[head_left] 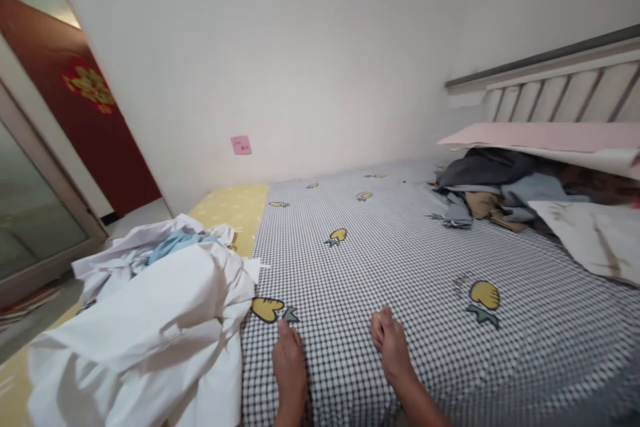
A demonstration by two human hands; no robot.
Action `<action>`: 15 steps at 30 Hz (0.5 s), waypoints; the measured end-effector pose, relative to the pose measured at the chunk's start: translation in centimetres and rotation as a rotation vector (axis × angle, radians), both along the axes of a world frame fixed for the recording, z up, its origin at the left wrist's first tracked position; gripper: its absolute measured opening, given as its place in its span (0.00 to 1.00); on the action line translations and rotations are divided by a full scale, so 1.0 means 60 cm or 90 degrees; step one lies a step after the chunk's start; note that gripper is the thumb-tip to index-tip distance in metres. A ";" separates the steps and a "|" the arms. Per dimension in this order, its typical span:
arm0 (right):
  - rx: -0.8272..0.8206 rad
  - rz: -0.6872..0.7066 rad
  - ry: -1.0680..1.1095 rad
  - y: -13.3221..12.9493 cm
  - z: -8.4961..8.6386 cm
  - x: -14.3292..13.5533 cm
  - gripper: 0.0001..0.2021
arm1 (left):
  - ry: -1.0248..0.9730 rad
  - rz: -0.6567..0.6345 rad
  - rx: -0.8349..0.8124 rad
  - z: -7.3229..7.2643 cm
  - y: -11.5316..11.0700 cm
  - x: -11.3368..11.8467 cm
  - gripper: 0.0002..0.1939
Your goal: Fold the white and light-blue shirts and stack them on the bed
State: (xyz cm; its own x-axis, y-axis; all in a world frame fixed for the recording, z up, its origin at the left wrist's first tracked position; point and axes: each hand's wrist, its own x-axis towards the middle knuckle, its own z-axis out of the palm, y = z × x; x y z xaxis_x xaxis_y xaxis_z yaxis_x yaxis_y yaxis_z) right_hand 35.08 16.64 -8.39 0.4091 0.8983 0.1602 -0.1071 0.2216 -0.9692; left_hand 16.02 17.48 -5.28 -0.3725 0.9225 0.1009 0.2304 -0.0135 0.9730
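Both hands are over the near part of a bed sheet with a black-and-white check and yellow heart-like fruit motifs. My left hand is closed, thumb up, just below one of the printed motifs. To its right, my right hand makes a loose fist with the fingers curled in. Nothing shows in either hand. Nearest to my left hand is a heap of white cloth, crumpled along the bed's left side. A light blue garment lies partly within that heap.
At the right, dark and brown clothes are piled beneath a pink-topped flat sheet. A railed headboard stands behind them. A pink note is stuck to the white wall. On the left are a red-brown door and a glass-panelled frame.
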 end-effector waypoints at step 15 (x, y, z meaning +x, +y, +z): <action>0.023 0.003 0.044 -0.012 -0.005 0.009 0.34 | 0.077 -0.025 -0.018 -0.012 -0.020 0.012 0.29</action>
State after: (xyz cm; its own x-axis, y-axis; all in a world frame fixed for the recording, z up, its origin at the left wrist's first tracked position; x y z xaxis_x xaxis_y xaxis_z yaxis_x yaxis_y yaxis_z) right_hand 35.64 15.94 -8.70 0.4158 0.8946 0.1637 -0.1742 0.2550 -0.9511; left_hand 16.75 16.27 -5.99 -0.3225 0.9394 0.1166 0.3464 0.0025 0.9381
